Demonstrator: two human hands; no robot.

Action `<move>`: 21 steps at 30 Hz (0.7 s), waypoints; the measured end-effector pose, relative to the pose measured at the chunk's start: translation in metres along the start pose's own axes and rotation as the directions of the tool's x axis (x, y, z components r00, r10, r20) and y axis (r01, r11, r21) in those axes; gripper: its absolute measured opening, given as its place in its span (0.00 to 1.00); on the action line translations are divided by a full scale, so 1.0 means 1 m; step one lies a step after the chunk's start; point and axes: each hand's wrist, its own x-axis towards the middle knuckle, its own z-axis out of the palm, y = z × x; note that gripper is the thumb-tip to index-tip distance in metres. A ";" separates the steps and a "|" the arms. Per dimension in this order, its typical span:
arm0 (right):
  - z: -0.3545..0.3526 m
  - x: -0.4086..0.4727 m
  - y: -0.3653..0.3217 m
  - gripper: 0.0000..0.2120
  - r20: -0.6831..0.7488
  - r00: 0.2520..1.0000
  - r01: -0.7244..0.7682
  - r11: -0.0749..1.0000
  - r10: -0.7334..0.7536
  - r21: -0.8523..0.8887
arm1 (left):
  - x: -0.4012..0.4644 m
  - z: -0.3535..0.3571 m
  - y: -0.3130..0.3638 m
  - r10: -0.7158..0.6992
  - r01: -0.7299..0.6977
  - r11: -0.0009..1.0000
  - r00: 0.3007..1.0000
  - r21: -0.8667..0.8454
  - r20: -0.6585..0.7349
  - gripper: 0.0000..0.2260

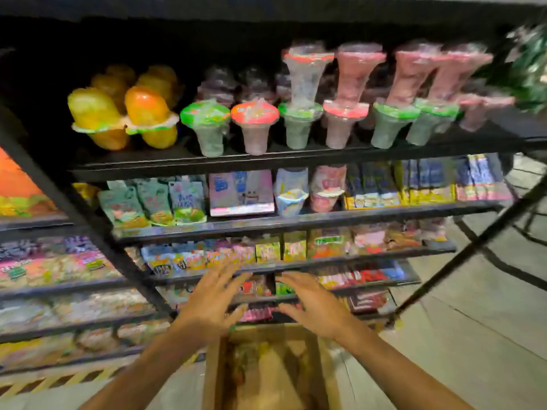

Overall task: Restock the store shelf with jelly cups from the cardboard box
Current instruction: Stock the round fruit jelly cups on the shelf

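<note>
Jelly cups (254,125) with green and red lids stand in rows on the top black shelf (266,161), some stacked two high toward the right. Orange and yellow fruit-shaped jelly packs (124,113) sit at the shelf's left. An open cardboard box (266,371) stands on the floor below me, its contents blurred. My left hand (211,303) and my right hand (313,303) hover side by side above the box's far edge, fingers spread and empty, in front of the lower shelves.
Lower shelves (296,220) hold pouches and boxed snacks. A second rack (44,261) of snack packs stands at the left. Grey floor (473,321) lies at the right, and yellow-black hazard tape (59,380) runs along the rack's base.
</note>
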 end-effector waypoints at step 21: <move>0.472 -0.061 0.319 0.27 0.615 0.548 -0.790 0.593 0.566 0.157 | -0.147 0.528 -0.039 -0.323 0.525 0.837 0.701 -0.155 0.635 0.27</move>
